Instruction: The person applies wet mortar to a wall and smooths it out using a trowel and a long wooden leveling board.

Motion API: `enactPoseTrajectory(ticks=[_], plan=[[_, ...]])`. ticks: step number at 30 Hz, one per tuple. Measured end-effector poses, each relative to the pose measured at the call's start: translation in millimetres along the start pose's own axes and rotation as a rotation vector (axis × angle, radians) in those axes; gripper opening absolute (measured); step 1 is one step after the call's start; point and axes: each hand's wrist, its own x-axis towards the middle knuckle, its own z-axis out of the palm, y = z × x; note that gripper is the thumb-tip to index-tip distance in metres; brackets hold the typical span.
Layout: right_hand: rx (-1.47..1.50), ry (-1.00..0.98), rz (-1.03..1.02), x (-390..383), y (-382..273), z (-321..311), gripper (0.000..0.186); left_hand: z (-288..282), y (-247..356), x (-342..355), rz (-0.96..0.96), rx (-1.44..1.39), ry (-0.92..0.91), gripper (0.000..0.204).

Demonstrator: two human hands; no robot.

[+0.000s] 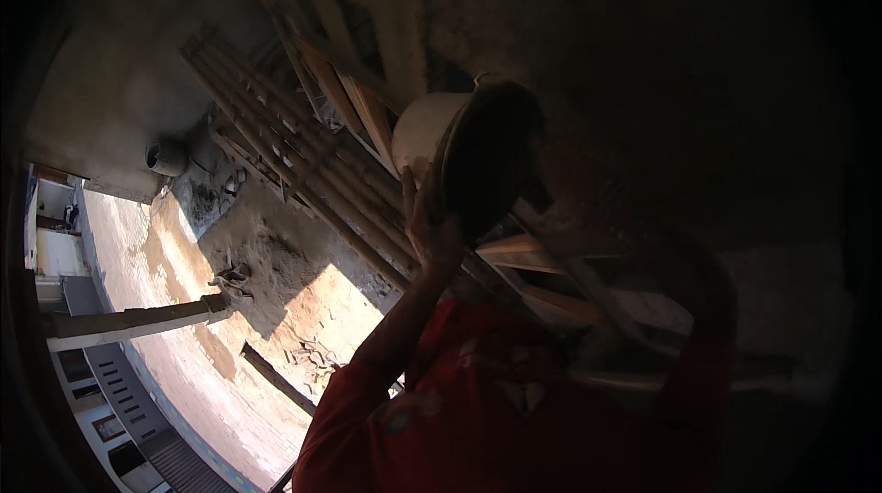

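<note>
A pale bucket (423,132) is held up tilted in front of me, its dark open mouth turned toward the right. My left hand (434,234) grips it low on its near side, the fingers laid along the wall by the rim. Deep shade covers the inside, so what it contains does not show. My right arm, in a red sleeve, bends up from the lower right toward the bucket's mouth. Darkness swallows my right hand, and its fingers cannot be made out. A small dark blocky shape (536,193) juts out beside the rim; its kind is unclear.
Long wooden poles (303,158) lie slanting behind the bucket, with planks (367,116) leaning beside them. Another bucket (166,158) stands by the far wall. Broken rubble (314,357) litters the sunlit ground at left, near a wooden post (138,321). Buildings stand beyond.
</note>
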Motion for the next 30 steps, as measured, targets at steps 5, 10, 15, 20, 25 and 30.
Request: enactPoseTrajectory(ticks=[5,10,15,20,25,30], plan=[[-0.476,0.150,-0.110,25.8,3.5,62.9,0.040,-2.7,2.9,2.7,0.063,0.093,-0.006,0.068],[-0.096,0.011,-0.278,29.8,14.8,87.8,0.038,-19.6,-8.9,-4.6,0.106,0.106,-0.024,0.063],[0.333,-0.011,-0.375,22.7,14.6,124.4,0.040,-31.4,-7.4,-7.5,0.053,0.049,-0.028,0.063],[0.494,0.083,-0.406,28.3,-2.2,164.9,0.031,-39.1,-19.9,7.5,0.170,0.238,-0.002,0.068],[0.673,0.150,-0.344,30.1,-24.7,149.1,0.028,-46.7,-46.5,11.2,-0.118,-0.193,0.127,0.072],[0.644,0.008,-0.261,39.5,-28.4,120.2,0.026,-58.0,-51.9,20.0,-0.179,-0.212,0.144,0.073]])
